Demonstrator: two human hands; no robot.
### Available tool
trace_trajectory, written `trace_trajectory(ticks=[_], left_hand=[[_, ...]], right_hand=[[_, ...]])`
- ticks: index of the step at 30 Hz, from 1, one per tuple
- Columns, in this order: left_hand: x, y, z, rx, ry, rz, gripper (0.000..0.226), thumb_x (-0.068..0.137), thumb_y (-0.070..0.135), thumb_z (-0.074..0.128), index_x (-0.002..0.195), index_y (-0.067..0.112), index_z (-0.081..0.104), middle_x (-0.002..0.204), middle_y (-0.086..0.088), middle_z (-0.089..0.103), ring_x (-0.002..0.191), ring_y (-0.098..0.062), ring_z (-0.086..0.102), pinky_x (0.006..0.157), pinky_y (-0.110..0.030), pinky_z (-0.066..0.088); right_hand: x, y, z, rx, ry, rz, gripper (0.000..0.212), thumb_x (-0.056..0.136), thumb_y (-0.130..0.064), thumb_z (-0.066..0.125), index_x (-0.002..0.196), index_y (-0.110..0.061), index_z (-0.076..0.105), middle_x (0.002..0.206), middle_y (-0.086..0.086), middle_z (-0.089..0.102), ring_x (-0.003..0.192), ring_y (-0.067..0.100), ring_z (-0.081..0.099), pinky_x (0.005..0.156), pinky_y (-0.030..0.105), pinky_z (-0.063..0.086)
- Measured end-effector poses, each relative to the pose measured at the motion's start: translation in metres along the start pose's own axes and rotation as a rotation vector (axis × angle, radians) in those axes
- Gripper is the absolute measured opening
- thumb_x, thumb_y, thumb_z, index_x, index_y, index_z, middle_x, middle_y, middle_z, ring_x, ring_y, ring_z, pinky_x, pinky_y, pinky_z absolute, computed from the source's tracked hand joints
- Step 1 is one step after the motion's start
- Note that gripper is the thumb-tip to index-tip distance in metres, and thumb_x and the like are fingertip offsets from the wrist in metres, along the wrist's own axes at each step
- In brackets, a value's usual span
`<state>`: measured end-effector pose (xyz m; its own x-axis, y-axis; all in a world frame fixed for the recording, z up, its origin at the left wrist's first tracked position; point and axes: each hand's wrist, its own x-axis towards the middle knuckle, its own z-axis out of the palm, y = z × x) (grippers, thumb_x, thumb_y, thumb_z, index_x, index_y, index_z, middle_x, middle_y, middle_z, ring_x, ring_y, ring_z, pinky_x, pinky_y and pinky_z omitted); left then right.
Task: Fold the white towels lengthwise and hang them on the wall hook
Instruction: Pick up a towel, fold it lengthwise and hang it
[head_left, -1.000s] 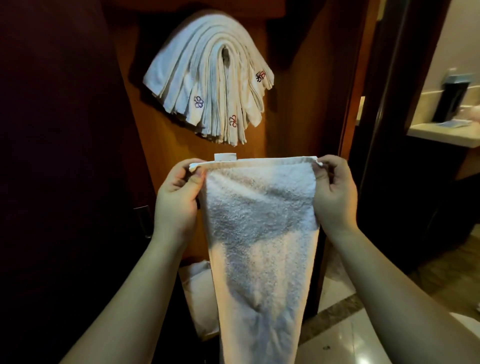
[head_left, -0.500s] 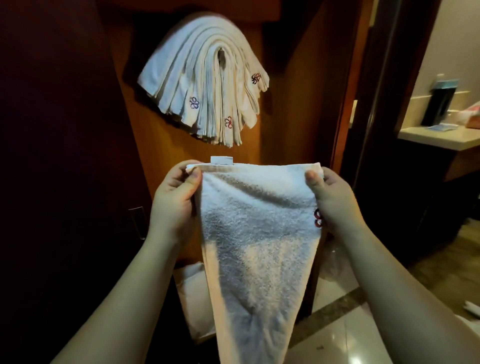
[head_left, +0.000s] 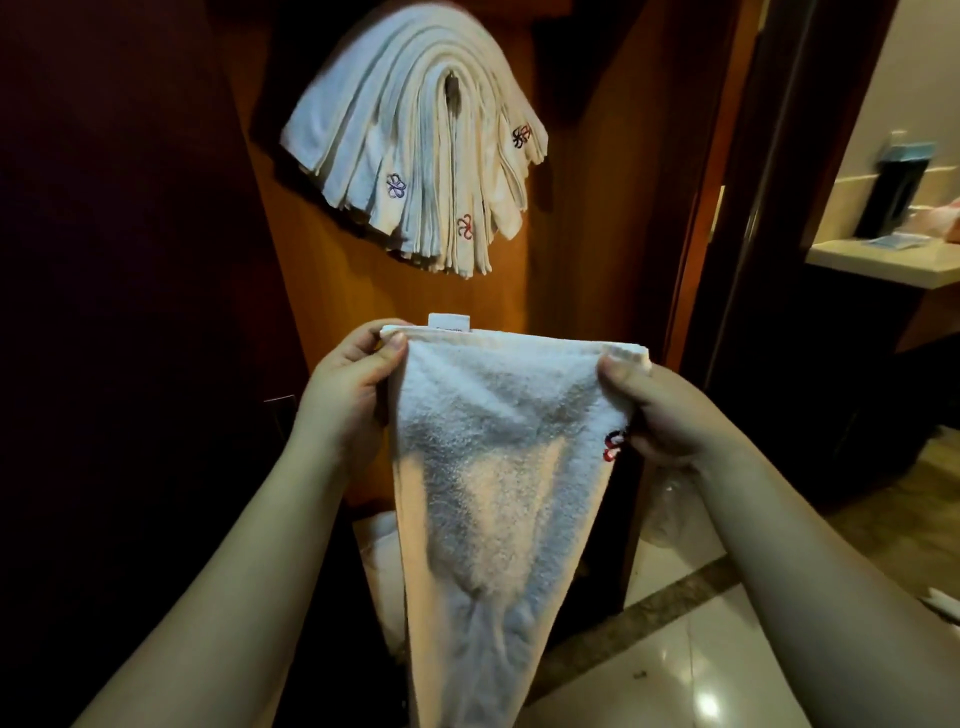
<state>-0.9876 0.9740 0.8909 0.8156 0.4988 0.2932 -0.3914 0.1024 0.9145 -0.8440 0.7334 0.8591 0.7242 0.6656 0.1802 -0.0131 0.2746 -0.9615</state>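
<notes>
A white terry towel (head_left: 498, 467) hangs in front of me, stretched by its top edge and narrowing toward the bottom. My left hand (head_left: 345, 400) pinches the top left corner, thumb on the near side. My right hand (head_left: 660, 410) grips the top right corner, slightly lower, next to a red embroidered mark. A small white label sticks up from the top hem. Above, several folded white towels (head_left: 415, 150) fan out over a dark wall hook (head_left: 453, 93) on the wooden panel.
A dark wall fills the left side. A pile of white cloth (head_left: 382, 561) lies low behind the held towel. To the right stand a dark door frame (head_left: 769, 208), a pale counter (head_left: 883, 262) with a dark container, and glossy floor tiles (head_left: 665, 670).
My right hand has dropped and turned, so its thumb now lies on the near side of the towel and the red mark shows. The top edge now slopes down to the right.
</notes>
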Motion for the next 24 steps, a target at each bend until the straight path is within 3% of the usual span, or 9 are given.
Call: trace_trajectory(ticks=[5,8,11,13,15,18,21,24], left_hand=[[0.004,-0.034,-0.007,0.061,0.196,-0.115,0.018,0.099,0.007,0.051,0.095,0.006,0.069,0.093,-0.017,0.072,0.078,-0.024,0.067,0.073,-0.034,0.052],[-0.007,-0.061,-0.004,0.096,0.344,-0.146,0.018,0.097,0.011,0.055,0.088,0.010,0.071,0.087,-0.014,0.074,0.075,-0.024,0.067,0.073,-0.035,0.050],[-0.032,-0.079,0.014,0.212,0.465,-0.122,0.019,0.095,0.023,0.056,0.092,0.013,0.071,0.092,-0.007,0.075,0.083,-0.020,0.068,0.075,-0.036,0.052],[-0.053,-0.082,0.031,0.240,0.505,-0.078,0.018,0.098,0.025,0.053,0.099,0.018,0.069,0.096,0.001,0.074,0.091,-0.017,0.069,0.082,-0.038,0.055],[-0.072,-0.079,0.048,0.252,0.473,-0.049,0.016,0.101,0.024,0.051,0.106,0.021,0.066,0.098,0.006,0.072,0.094,-0.012,0.069,0.081,-0.029,0.056],[-0.092,-0.073,0.064,0.192,0.376,-0.022,0.014,0.104,0.021,0.050,0.108,0.021,0.063,0.096,0.008,0.071,0.087,-0.001,0.069,0.066,-0.012,0.051],[-0.100,-0.070,0.071,0.201,0.291,0.010,0.012,0.104,0.024,0.051,0.106,0.028,0.061,0.094,0.008,0.072,0.087,0.001,0.070,0.067,-0.013,0.052],[-0.103,-0.068,0.073,0.238,0.221,0.021,0.012,0.103,0.024,0.053,0.103,0.030,0.063,0.091,0.014,0.074,0.088,0.001,0.070,0.070,-0.015,0.054]], right_hand=[[0.003,0.021,0.017,-0.030,0.144,0.126,0.043,0.088,-0.029,0.068,0.118,0.001,0.067,0.115,0.022,0.071,0.108,0.035,0.068,0.105,0.053,0.047],[-0.001,0.036,0.034,-0.120,0.328,0.154,0.032,0.092,-0.031,0.066,0.105,-0.002,0.072,0.101,0.017,0.075,0.096,0.035,0.072,0.101,0.056,0.049],[-0.016,0.049,0.062,-0.267,0.523,0.130,0.037,0.093,-0.043,0.059,0.094,-0.009,0.072,0.094,0.011,0.076,0.091,0.032,0.072,0.083,0.034,0.055],[-0.031,0.055,0.080,-0.343,0.568,0.101,0.033,0.101,-0.041,0.051,0.092,-0.014,0.068,0.089,0.003,0.073,0.086,0.018,0.070,0.066,0.021,0.049],[-0.042,0.059,0.092,-0.432,0.522,0.081,0.027,0.105,-0.039,0.043,0.098,-0.024,0.065,0.085,-0.008,0.067,0.077,0.000,0.061,0.054,0.006,0.042],[-0.048,0.061,0.105,-0.539,0.432,0.023,0.034,0.106,-0.039,0.039,0.111,-0.017,0.065,0.095,-0.002,0.067,0.082,0.004,0.062,0.068,0.012,0.047],[-0.052,0.061,0.111,-0.577,0.414,-0.051,0.038,0.105,-0.043,0.036,0.112,-0.021,0.067,0.096,-0.004,0.071,0.086,0.002,0.065,0.072,0.016,0.050],[-0.057,0.060,0.110,-0.452,0.345,-0.023,0.041,0.104,-0.047,0.037,0.118,-0.025,0.067,0.102,-0.005,0.073,0.090,-0.001,0.068,0.070,0.010,0.051]])
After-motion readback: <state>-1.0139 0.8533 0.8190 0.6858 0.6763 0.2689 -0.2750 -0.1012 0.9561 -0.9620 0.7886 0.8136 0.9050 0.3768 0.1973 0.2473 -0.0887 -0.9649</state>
